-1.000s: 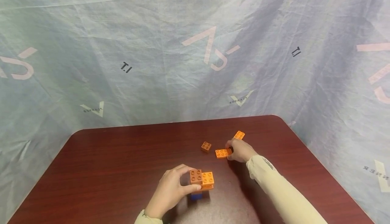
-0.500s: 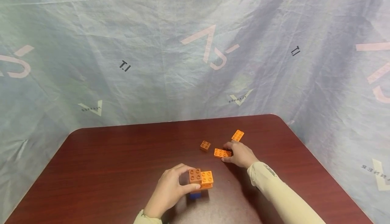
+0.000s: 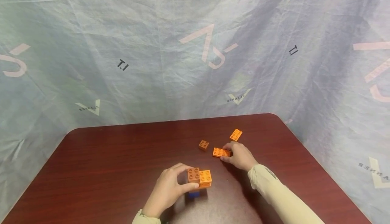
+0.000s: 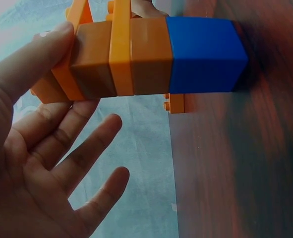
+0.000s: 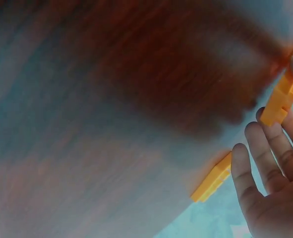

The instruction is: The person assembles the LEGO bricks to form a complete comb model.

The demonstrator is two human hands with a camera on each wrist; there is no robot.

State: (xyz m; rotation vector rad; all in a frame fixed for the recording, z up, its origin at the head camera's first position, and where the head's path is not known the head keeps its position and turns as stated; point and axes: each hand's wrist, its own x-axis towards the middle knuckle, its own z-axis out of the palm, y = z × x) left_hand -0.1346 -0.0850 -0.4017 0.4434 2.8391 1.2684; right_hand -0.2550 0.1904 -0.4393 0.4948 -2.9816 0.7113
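My left hand (image 3: 167,186) grips the upper part of a stack of toy building bricks (image 3: 193,174) between thumb and fingers. From the left wrist, the stack shows a blue brick (image 4: 205,55) at its base against the table, then brown bricks alternating with flat orange ones. Two of this hand's fingers stretch out free below the stack. Farther off to the right, my right hand (image 3: 241,157) pinches a flat orange eight-stud brick (image 3: 217,152) across its right end, thumb on the near side. That brick (image 5: 275,104) appears at the right edge of the right wrist view.
A loose brown four-stud brick (image 3: 203,144) lies left of the pinched one. Another flat orange brick (image 3: 236,134) sits behind the right hand. The dark red table (image 3: 122,159) ends at a hanging printed sheet (image 3: 158,65) behind and at both sides.
My right hand has drawn slightly back and its thumb has moved left along the orange brick, uncovering the orange brick behind. The left hand keeps its grip, and the whole head view shifts slightly.
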